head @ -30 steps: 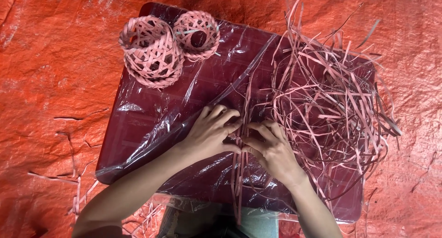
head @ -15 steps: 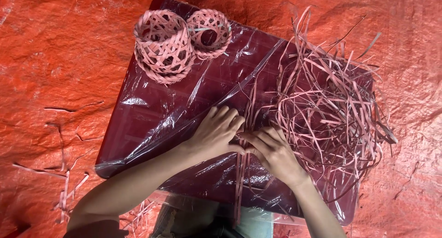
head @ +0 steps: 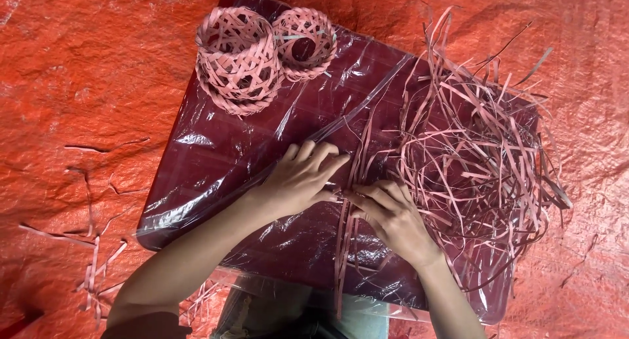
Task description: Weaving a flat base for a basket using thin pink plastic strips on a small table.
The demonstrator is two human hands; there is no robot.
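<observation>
Left hand (head: 304,178) flat on strips (head: 350,201) at table (head: 216,169) centre, fingers together. Right hand (head: 393,218) pressing same strips, fingers curled; grip not discernible. Loose pile (head: 478,162) just right. Two baskets (head: 239,57) at far edge. Tarp (head: 78,83) beneath.

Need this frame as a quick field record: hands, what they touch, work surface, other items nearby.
left hand: flat, fingers spread, pressing on pink strips
right hand: fingers bent over the same strips, touching them
surface: dark red table wrapped in clear plastic film
loose strip pile: tangled, on the table beside the right hand
woven baskets: two, pink, open weave, at the far edge
floor: orange tarp, stray strips
</observation>
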